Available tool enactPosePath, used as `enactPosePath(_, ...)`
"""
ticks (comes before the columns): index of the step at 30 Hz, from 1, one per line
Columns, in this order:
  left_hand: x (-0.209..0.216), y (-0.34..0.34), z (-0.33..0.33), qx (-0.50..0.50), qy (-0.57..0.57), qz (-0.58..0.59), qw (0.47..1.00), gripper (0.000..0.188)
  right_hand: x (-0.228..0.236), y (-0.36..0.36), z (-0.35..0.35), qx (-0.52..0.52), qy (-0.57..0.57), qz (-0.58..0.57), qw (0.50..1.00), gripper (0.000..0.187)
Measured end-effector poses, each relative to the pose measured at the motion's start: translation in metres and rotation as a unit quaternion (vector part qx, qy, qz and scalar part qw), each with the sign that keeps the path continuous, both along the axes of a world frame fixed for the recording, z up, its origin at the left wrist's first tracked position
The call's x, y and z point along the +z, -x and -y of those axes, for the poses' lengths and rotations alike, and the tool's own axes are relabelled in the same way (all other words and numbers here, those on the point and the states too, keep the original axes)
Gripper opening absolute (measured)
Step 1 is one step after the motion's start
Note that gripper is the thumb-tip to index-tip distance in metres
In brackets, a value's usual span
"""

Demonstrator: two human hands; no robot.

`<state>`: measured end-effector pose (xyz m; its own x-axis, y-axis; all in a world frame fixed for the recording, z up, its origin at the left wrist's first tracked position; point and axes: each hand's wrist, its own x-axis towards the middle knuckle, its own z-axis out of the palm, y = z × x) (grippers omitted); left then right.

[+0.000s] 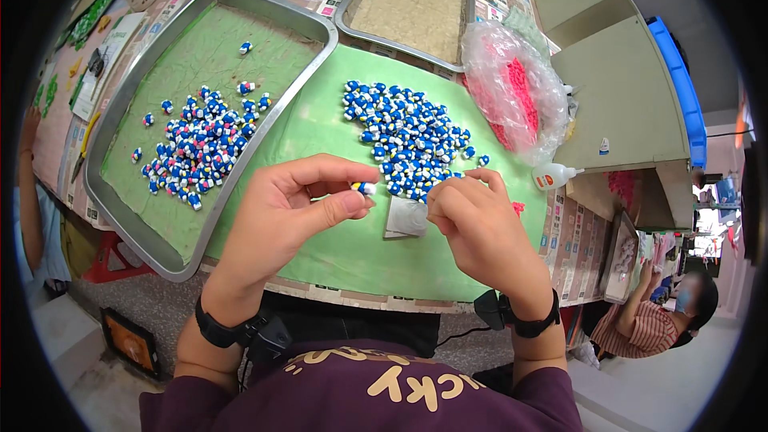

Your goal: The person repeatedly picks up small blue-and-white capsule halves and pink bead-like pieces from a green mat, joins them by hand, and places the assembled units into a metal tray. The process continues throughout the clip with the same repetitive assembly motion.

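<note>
Purple sleeves (360,388) sat lowest in view, with a black band on each wrist. Going left to right: a metal tray (120,184) lined with green cloth held a heap of blue-and-white pieces (196,148). Beside it, the left hand (284,212) pinched one small blue-and-white piece (366,188) between thumb and forefinger, above the green mat (320,124). Just beside it, the right hand (480,224) was curled with its fingertips together; whether it held anything could not be told. Behind the hands lay a second pile (408,136), then a plastic bag of pink parts (512,92) and a glue bottle (556,177).
</note>
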<state>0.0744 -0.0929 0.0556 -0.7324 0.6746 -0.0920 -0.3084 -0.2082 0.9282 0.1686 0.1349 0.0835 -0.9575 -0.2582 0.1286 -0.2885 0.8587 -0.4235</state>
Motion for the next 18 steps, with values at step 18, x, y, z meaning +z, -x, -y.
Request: enactPosePath(18, 0.013, -0.015, -0.036, 0.002, -0.115, 0.099, 0.988, 0.022, 0.024, -0.003, 0.033, -0.139, 0.373, -0.1, 0.912, 0.027)
